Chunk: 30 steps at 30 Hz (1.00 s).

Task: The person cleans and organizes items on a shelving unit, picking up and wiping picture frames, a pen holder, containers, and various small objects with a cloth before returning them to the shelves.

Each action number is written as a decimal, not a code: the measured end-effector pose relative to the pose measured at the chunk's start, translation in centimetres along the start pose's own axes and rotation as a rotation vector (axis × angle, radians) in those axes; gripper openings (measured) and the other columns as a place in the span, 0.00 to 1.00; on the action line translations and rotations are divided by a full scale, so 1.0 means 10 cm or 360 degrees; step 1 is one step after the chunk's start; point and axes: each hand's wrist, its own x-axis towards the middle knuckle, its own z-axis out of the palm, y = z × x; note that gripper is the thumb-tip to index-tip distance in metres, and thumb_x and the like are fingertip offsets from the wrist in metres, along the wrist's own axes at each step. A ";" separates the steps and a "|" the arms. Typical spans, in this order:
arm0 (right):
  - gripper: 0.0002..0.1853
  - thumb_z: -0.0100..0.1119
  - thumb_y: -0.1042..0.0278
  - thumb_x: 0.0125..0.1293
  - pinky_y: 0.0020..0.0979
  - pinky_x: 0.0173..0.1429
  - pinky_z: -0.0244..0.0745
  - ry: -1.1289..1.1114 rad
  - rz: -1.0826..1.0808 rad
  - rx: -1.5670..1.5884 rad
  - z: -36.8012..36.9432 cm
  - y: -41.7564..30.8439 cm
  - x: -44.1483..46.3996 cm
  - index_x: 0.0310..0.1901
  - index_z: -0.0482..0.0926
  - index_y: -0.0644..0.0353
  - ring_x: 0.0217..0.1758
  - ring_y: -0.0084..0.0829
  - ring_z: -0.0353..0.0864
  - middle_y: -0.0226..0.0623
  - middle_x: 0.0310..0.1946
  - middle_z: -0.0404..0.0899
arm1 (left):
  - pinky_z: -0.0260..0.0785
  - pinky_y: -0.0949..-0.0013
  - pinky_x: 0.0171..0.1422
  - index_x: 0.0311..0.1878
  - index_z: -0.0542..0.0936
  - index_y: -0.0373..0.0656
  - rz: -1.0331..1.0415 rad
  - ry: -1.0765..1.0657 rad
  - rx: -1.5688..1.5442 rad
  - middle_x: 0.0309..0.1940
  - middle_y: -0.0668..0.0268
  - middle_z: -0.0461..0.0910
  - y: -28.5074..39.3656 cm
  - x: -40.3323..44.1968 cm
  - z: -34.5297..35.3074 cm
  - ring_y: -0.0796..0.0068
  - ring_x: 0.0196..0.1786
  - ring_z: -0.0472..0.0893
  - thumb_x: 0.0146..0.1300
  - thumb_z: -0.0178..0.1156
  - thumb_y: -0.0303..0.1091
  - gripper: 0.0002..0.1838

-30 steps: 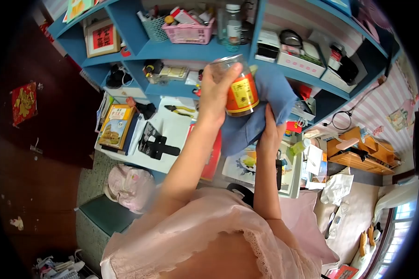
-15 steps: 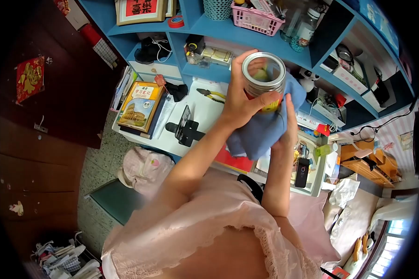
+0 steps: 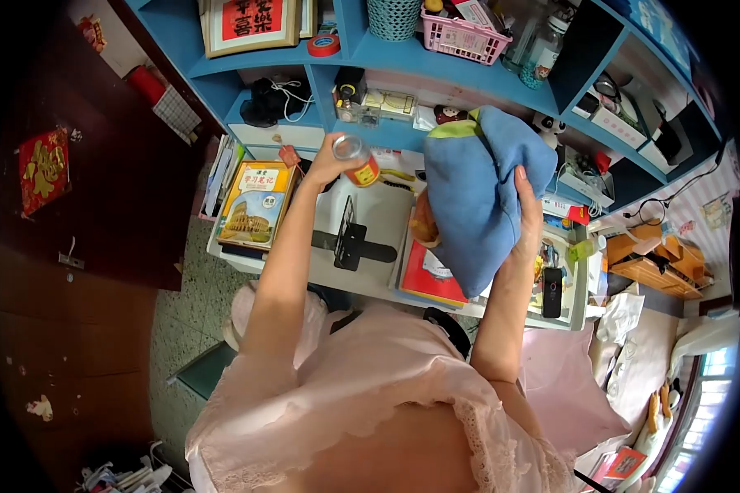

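Observation:
A clear jar (image 3: 363, 163) with a red and yellow label is in my left hand (image 3: 330, 161), fingers wrapped round its side. It is tilted over the back of the white desk, left of the cloth. My right hand (image 3: 528, 212) grips a folded blue cloth (image 3: 489, 193) with a yellow-green patch at its top, holding it up above the desk. Part of a brown and orange item (image 3: 424, 222) shows at the cloth's left edge; what it is I cannot tell. Below the jar stands a black phone stand (image 3: 360, 246).
Books (image 3: 255, 205) are stacked on the desk's left side. A red folder (image 3: 432, 279) lies below the cloth, with a black device (image 3: 553, 292) to its right. Blue shelves (image 3: 304, 62) run along the back, holding a pink basket (image 3: 464, 39) and glass bottles (image 3: 544, 53).
The jar has moved left and down in my left hand, away from the blue cloth. My right hand keeps the cloth, which now hangs more spread out and slightly to the right.

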 end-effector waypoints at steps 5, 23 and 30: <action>0.28 0.61 0.63 0.62 0.30 0.56 0.69 0.0143 -0.0012 -0.0095 -0.12 -0.11 -0.10 0.60 0.65 0.66 0.51 0.31 0.75 0.41 0.52 0.73 | 0.67 0.65 0.55 0.53 0.62 0.39 0.0023 0.0024 0.0465 0.47 0.57 0.72 -1.14 0.18 -0.07 0.63 0.51 0.74 0.33 0.78 0.37 0.44; 0.28 0.61 0.63 0.62 0.32 0.58 0.69 0.0397 -0.0298 0.0009 -0.68 -0.62 -0.08 0.59 0.65 0.68 0.52 0.33 0.75 0.43 0.52 0.73 | 0.66 0.64 0.58 0.54 0.71 0.32 -0.0147 -0.0538 0.1224 0.50 0.50 0.77 -0.15 0.30 -0.12 0.60 0.54 0.76 0.49 0.69 0.49 0.36; 0.26 0.60 0.64 0.62 0.32 0.56 0.72 0.0389 -0.0302 0.0091 -0.92 -0.96 0.16 0.58 0.67 0.68 0.51 0.34 0.76 0.43 0.51 0.75 | 0.70 0.68 0.51 0.52 0.73 0.39 0.0871 -0.0663 0.0717 0.47 0.60 0.79 2.13 -0.14 1.79 0.67 0.45 0.80 0.59 0.61 0.32 0.18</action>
